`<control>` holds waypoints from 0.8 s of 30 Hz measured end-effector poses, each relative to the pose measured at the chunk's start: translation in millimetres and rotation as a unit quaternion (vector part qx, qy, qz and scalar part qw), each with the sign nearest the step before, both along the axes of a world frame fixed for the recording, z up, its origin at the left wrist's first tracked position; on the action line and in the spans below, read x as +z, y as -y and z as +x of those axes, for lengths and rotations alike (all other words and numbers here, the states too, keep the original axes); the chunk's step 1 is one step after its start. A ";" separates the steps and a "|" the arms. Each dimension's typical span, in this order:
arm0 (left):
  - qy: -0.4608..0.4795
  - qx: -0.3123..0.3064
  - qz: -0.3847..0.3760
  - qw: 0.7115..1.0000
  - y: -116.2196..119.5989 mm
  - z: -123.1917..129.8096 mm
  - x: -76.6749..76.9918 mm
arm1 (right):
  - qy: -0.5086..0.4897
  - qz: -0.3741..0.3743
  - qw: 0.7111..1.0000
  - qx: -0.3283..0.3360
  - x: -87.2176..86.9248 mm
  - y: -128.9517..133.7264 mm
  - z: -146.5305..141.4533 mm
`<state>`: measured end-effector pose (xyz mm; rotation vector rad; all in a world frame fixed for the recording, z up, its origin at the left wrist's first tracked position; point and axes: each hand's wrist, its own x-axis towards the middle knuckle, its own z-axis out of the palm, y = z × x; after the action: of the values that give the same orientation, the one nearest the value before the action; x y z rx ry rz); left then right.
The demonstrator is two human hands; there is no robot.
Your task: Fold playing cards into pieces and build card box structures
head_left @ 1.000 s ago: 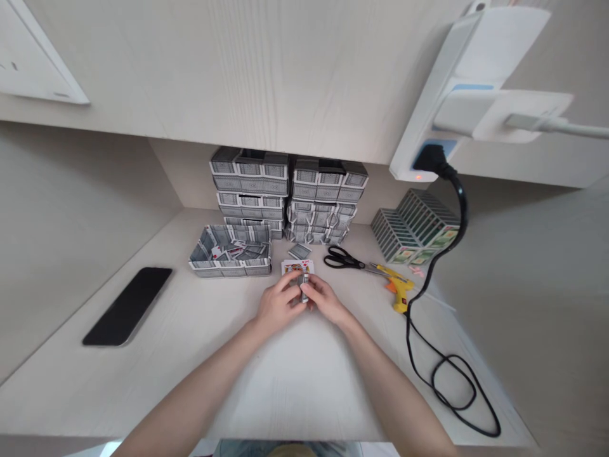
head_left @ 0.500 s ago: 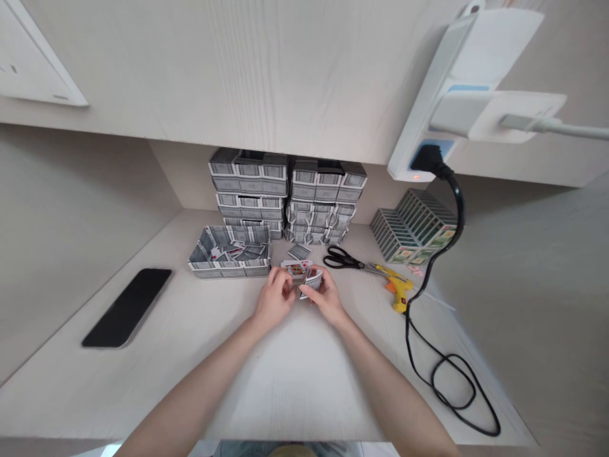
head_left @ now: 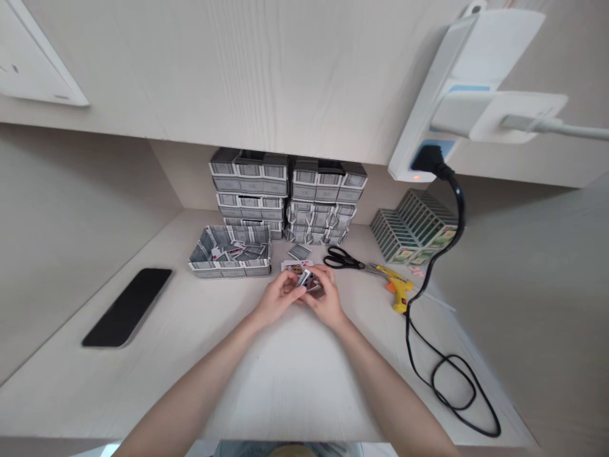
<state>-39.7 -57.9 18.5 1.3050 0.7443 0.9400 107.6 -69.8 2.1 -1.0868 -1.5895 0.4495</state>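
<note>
Between my two hands is a bent playing card [head_left: 311, 284], its printed parts partly covered by fingers. My left hand [head_left: 278, 297] pinches its left side, and my right hand [head_left: 328, 298] wraps round its right side. Just beyond my fingertips a face-up card [head_left: 291, 264] lies on the table, with a face-down card [head_left: 299, 252] behind it. To the left, an open box made of cards [head_left: 228, 270] holds several loose folded cards [head_left: 234, 251].
Card-made boxes stand in two stacks [head_left: 252, 184] [head_left: 326, 184] at the back. Black scissors [head_left: 340, 259], a yellow glue gun [head_left: 399, 289], its black cord [head_left: 445, 358] and green-white card racks [head_left: 404, 231] are right. A phone [head_left: 128, 308] lies left; a power strip [head_left: 428, 114] hangs above.
My left hand has moved right and taken hold of the card in my right hand. The card has turned, and my hands now meet around it.
</note>
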 end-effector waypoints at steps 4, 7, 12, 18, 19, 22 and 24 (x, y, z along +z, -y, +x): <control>0.039 -0.007 -0.042 0.998 -2.5 0.5 -1.9 | -0.005 0.008 1.000 -0.010 1.7 -1.1 0.6; 0.057 -0.025 -0.075 0.995 -3.8 0.7 -2.3 | -0.011 0.007 1.000 -0.007 3.0 -0.8 0.2; 0.046 -0.030 -0.082 0.995 -7.4 -2.3 0.7 | -0.065 -0.032 0.997 -0.031 -1.4 -1.2 0.3; 0.044 0.029 -0.017 0.998 -14.1 -3.3 -5.5 | -0.307 -0.174 0.935 0.034 -11.9 -10.0 4.9; 0.032 0.045 -0.001 0.998 -14.9 -2.7 -8.3 | -0.335 -0.194 0.921 0.041 -12.2 -11.5 6.4; -0.030 0.102 0.061 0.992 -15.7 -0.5 -16.8 | -0.380 -0.251 0.888 0.068 -9.8 -13.8 9.9; -0.083 0.124 0.103 0.983 -15.1 0.0 -20.4 | -0.374 -0.274 0.882 0.086 -6.6 -13.3 10.7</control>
<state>-39.7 -42.8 -1.9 1.5090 0.9755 1.1405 118.3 -56.5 -4.5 -0.9920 -0.8684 1.3267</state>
